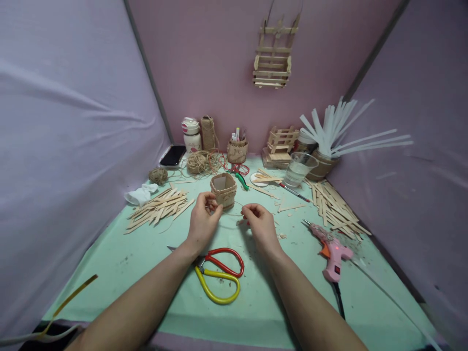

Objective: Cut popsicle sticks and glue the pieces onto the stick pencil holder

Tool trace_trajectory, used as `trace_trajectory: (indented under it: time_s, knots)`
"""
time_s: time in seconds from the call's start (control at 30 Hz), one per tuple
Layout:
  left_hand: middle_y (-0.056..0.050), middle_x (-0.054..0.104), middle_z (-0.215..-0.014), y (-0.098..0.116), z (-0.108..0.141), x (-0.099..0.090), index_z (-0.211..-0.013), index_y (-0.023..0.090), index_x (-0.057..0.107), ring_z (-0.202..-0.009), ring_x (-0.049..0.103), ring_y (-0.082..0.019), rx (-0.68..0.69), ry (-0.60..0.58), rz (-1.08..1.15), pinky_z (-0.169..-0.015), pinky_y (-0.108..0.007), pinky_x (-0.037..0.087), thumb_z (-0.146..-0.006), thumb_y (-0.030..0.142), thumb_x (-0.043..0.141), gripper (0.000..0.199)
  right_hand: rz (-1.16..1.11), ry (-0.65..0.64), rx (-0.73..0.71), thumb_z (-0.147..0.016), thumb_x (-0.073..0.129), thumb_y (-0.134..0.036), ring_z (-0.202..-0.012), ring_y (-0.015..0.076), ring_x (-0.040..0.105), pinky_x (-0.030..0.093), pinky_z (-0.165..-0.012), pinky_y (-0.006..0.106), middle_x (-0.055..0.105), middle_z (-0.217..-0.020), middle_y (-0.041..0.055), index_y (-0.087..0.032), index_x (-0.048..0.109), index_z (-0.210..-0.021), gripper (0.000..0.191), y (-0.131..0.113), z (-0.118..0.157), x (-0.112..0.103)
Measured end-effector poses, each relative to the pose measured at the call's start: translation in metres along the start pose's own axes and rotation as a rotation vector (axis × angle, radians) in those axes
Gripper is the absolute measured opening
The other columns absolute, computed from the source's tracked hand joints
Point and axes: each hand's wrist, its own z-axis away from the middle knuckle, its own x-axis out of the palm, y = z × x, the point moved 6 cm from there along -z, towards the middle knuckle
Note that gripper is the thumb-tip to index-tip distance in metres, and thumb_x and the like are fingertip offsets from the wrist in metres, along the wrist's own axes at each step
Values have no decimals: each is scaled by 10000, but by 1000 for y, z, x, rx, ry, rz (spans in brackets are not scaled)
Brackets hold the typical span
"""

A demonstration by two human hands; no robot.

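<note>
A thin strand of twine stretches between my two hands, low in front of a small box covered in craft sticks. My right hand pinches one end between thumb and fingers. The fingers of my left hand are curled in beside the box's front left side, the thumb at the strand's other end. The box stands upright with its top open and a braided trim round the rim. Nearer me lie scissors with one red and one yellow handle, their pivot partly behind my left wrist.
A pink glue gun lies at right, its cord running forward. Loose craft sticks are heaped at left and right. Behind stand a clear plastic cup, twine balls, a bottle and green-handled pliers.
</note>
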Motion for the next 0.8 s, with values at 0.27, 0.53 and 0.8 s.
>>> trace_trajectory:
  time_s: [0.27,0.53,0.8]
  knots:
    - [-177,372,-1409,-28,-33,-3,-1333,187,338,-1333,335,-328,-115,-101,-36,-1074,-441,286,-419,324,879,1070,-146,-62,43,-677,684,-389,-528,103,430,342,-511,239,541,-611,-36,-187,633,-719,213,7,-2,9]
    - [-113,636,-1112,-21,-46,21,-1091,139,527,-1061,590,-261,-157,-284,208,-938,-398,450,-512,284,824,667,-261,-72,93,-631,716,-390,-525,95,429,344,-493,228,503,-596,-45,-183,625,-723,244,3,0,9]
    - [-88,647,-1132,-1,-5,43,-1135,216,491,-915,663,-225,-494,-370,818,-749,-383,564,-689,319,725,514,-177,16,-63,-728,654,-379,-529,106,409,348,-521,245,479,-568,-48,-195,564,-673,212,-28,23,1]
